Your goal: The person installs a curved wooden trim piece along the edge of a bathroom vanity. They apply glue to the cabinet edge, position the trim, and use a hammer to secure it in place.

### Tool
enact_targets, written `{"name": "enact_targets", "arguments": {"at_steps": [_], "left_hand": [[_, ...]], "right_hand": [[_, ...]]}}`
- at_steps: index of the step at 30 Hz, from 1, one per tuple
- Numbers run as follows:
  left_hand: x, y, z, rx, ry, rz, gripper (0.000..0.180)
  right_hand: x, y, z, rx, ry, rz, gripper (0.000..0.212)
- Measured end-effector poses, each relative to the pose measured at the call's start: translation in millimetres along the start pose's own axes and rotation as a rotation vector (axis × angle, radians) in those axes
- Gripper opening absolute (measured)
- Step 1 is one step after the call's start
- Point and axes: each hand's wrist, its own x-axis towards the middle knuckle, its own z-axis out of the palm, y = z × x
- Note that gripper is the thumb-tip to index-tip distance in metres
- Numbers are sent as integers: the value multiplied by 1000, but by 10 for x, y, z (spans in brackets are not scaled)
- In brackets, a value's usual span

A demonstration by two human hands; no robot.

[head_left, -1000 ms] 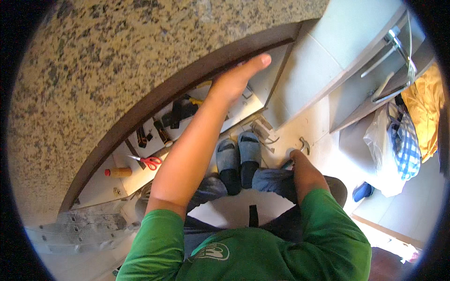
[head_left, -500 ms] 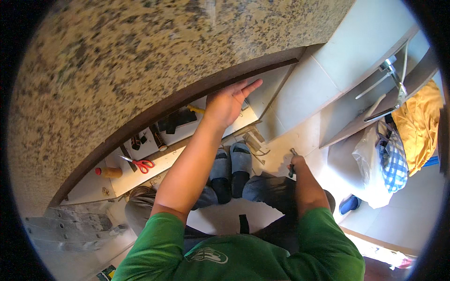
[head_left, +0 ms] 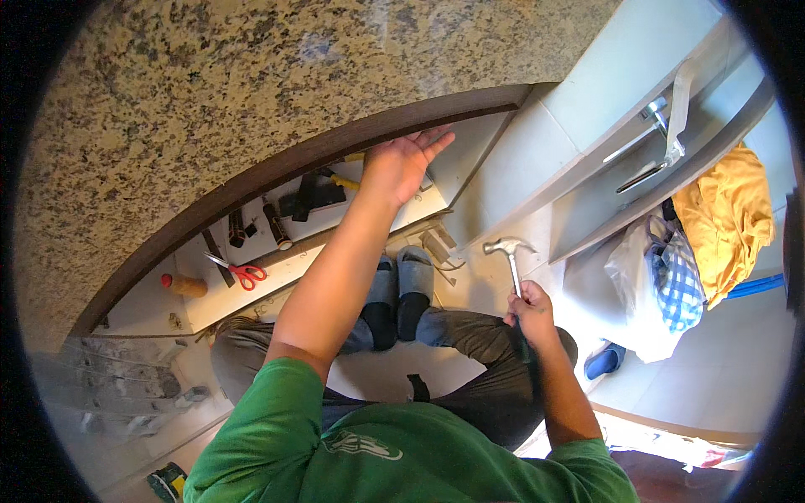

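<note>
My right hand (head_left: 532,312) is wrapped round the handle of a claw hammer (head_left: 513,264), whose metal head points away from me over the floor. My left hand (head_left: 404,168) reaches up to the dark wooden edge (head_left: 335,147) under the speckled stone countertop (head_left: 277,75). Its palm is turned up and its fingers are stretched out; some fingertips are hidden beneath that edge. Inside the cabinet below lie red-handled scissors (head_left: 248,275), a bottle with a red cap (head_left: 184,286), a black cylindrical thing (head_left: 277,225) and a flat black object (head_left: 312,198).
Cabinet doors with a metal hinge (head_left: 667,134) stand open on the right. Beyond them are a yellow cloth (head_left: 725,226), a plastic bag (head_left: 637,285) and a blue slipper (head_left: 605,361). My feet in grey slippers (head_left: 414,281) are before the cabinet, near loose strips (head_left: 439,247).
My right hand has raised the hammer, bringing its head into plain view. My left hand stays at the wooden edge, palm still up. The whole view has shifted slightly.
</note>
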Motion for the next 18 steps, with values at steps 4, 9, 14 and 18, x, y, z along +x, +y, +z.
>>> {"name": "enact_targets", "arguments": {"at_steps": [4, 9, 14, 18], "left_hand": [[65, -13, 91, 132, 58, 2, 34], [-24, 71, 171, 161, 1, -93, 38], [-10, 89, 138, 208, -30, -65, 44], [10, 129, 66, 236, -57, -74, 47]], "right_hand": [[-27, -306, 534, 233, -23, -325, 22], [321, -756, 1172, 601, -42, -469, 34], [636, -991, 1622, 553, -49, -561, 37], [763, -1066, 1777, 523, 33, -655, 38]]}}
